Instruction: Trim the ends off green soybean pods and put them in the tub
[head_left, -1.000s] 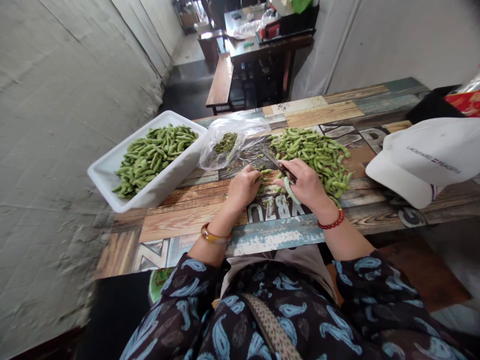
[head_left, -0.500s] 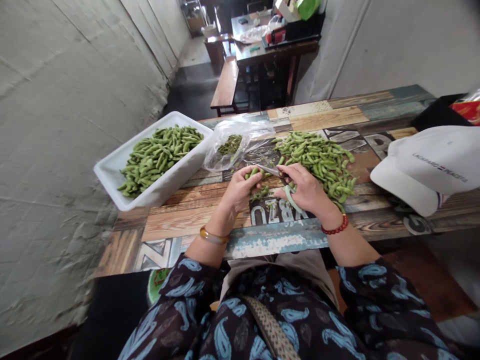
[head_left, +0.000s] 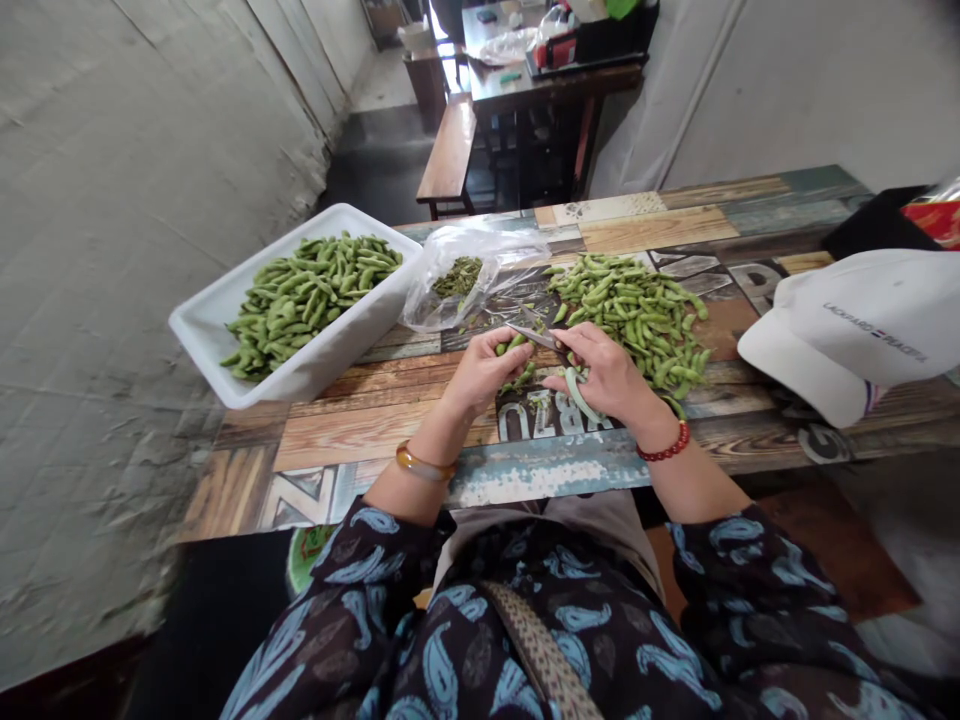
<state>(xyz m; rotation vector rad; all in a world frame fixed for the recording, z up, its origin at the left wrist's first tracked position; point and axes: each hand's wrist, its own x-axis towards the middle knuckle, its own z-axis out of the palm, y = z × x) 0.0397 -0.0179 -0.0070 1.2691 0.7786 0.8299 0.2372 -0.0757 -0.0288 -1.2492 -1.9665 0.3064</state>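
Between the thumb and fingers of my left hand [head_left: 480,372] are green edamame pods [head_left: 513,344]. My right hand [head_left: 604,372] is closed around scissors [head_left: 579,393] with pale green handles. The blades point left and reach the pods in my left hand. Beyond my right hand lies a loose heap of edamame pods [head_left: 630,310]. Small trimmed bits [head_left: 525,385] are scattered on the table below my hands. A clear plastic bag [head_left: 427,300] with cut stem ends [head_left: 459,277] in it lies ahead of my left hand.
A white plastic tub [head_left: 341,335] holding many pods stands on the table's left. At the right lies a white cap [head_left: 862,320]. The patchwork-patterned table [head_left: 352,435] has a grey wall [head_left: 112,250] to its left. A bench [head_left: 448,150] and another table [head_left: 555,88] stand beyond.
The view has shifted slightly, so the tub appears a little further left and higher. Both hands keep nearly the same pose, with the scissor blades still at the pods.
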